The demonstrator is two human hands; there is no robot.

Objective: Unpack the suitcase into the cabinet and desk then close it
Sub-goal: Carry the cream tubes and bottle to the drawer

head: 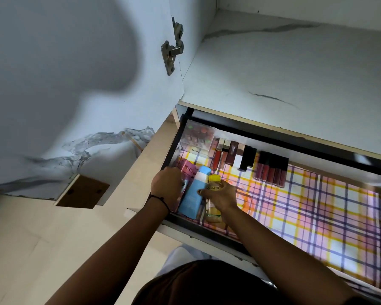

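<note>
Head view: both arms reach forward and down into the open drawer (273,137).
Left hand (166,186): at the drawer's near left corner, fingers curled down against the pink Pond's box (188,169); actual grip cannot be told.
Right hand (222,195): fingers wrapped round the Garnier bottle (213,179) just below its yellow cap, bottle upright.
Blue bottle (194,194): between the two hands, touching the pink box and the Garnier bottle.
Drawer contents: plaid liner (317,205) over the floor; clear box (198,135) of small cosmetics in the far left corner; lip gloss tubes (224,154), a black tube (247,157) and dark red tubes (271,170) in a row along the far wall.
Cabinet shelf (295,73): above the drawer, marble-patterned.
</note>
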